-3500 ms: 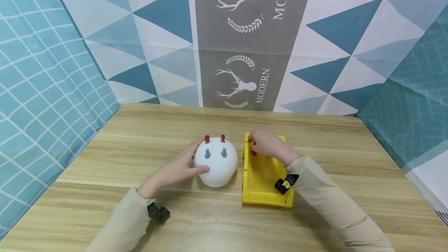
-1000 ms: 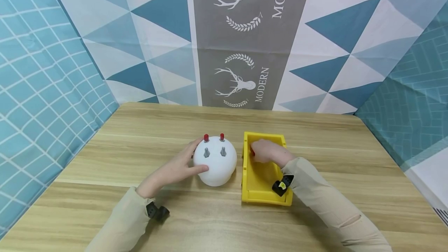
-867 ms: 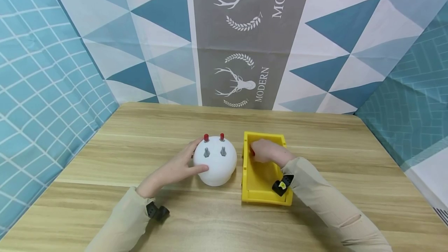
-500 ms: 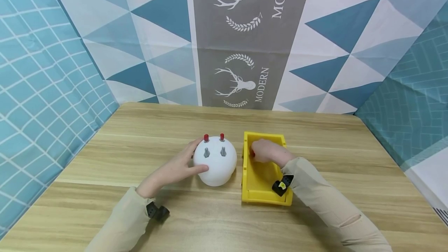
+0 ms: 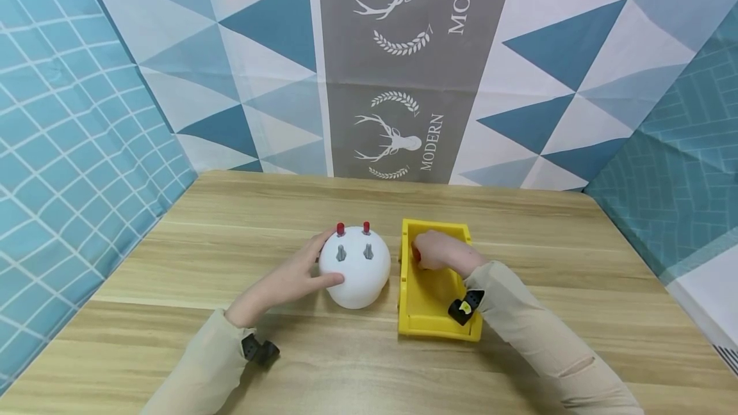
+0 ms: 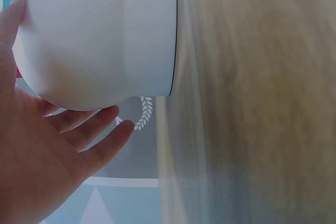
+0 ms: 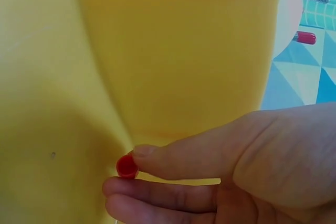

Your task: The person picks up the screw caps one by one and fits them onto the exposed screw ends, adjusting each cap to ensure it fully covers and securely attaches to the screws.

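Observation:
A white dome-shaped object (image 5: 355,280) stands on the table. Two studs at its back carry red caps (image 5: 341,228); two bare metal studs (image 5: 368,251) sit nearer the front. My left hand (image 5: 291,277) spreads around its left side, thumb and fingers touching it, the fingers mostly straight in the left wrist view. Inside the yellow bin (image 5: 432,325), my right hand (image 5: 441,250) pinches a small hollow red cap (image 7: 127,167) between thumb and index finger. The cap's open end shows in the right wrist view. The fingertips are partly hidden in the head view.
The bin stands just right of the dome, a narrow gap between them. Both rest on a wooden table (image 5: 277,210) whose back edge meets a patterned wall cloth (image 5: 403,69). Black wrist cameras (image 5: 461,309) sit on both sleeves.
Since the earliest frame my right hand has moved from near the bin's back rim a little forward and lower inside it. The left hand and the dome stay in place.

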Demonstrator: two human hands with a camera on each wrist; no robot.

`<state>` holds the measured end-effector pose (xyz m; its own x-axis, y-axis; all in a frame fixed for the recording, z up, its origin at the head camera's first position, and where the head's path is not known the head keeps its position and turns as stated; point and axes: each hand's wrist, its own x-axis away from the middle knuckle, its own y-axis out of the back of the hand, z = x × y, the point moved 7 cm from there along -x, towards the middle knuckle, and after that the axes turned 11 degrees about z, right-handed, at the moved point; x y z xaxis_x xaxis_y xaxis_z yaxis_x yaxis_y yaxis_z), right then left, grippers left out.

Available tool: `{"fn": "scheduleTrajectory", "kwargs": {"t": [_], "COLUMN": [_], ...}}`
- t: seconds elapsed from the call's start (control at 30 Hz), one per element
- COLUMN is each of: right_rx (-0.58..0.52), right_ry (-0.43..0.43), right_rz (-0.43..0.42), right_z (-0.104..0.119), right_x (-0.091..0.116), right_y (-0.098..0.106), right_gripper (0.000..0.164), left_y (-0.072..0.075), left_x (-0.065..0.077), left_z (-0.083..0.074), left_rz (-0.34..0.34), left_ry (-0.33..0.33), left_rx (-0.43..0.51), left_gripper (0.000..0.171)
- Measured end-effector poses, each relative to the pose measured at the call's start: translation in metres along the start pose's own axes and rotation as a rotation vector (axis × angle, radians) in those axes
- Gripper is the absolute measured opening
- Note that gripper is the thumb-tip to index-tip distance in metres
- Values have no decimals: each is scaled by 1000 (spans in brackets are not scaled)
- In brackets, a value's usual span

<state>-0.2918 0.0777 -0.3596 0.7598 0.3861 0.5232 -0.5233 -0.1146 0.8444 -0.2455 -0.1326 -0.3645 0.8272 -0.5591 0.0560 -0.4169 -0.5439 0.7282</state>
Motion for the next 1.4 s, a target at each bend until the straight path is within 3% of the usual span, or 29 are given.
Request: {"fn": "scheduleTrajectory", "kwargs": {"t": [0.47,0.9,1.4], "right_rx": [24,-43,-57], "right_ry": [63,70,157], "right_rz": [-16,-55,-137], "right_z": [-1,0,4], "right_x": [2,13,29], "right_y": [0,4,12], "right_gripper": [13,12,13], "left_y": [-2,-2,0], "left_x": [1,2,2], "left_z": [0,1,-2], "left_rz": [7,6,8], "left_ry": [-7,7,4], "left_rx": [12,16,15], "left_gripper": [92,92,93]}}
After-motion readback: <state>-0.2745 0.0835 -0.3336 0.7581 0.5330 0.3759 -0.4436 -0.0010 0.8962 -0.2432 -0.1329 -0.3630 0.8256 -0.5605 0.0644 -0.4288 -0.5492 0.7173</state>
